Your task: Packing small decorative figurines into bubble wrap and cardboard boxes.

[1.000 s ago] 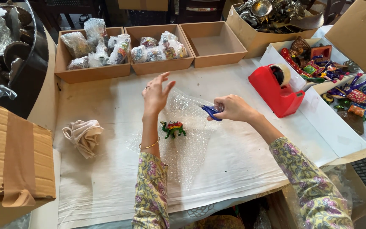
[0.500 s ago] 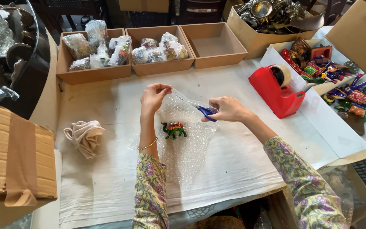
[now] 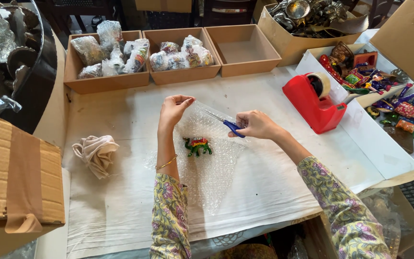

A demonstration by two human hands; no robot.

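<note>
My left hand [image 3: 173, 111] pinches the far edge of a clear bubble wrap sheet [image 3: 212, 172] and lifts it off the white-covered table. My right hand [image 3: 256, 124] holds blue-handled scissors [image 3: 226, 123], their blades pointing left into the raised edge of the wrap. A small painted elephant figurine [image 3: 197, 145], green with red and yellow, stands on the wrap just below and between both hands.
A crumpled cream cloth [image 3: 95, 151] lies at left. Three brown trays stand at the back: two hold wrapped items [image 3: 106, 50], one is empty [image 3: 243, 48]. A red tape dispenser [image 3: 315, 103] and white trays of colourful figurines [image 3: 394, 103] sit at right. A cardboard box [image 3: 10, 172] is at the left.
My left hand has closed from spread fingers to a pinch on the wrap's edge. My right hand has carried the scissors leftward along the wrap.
</note>
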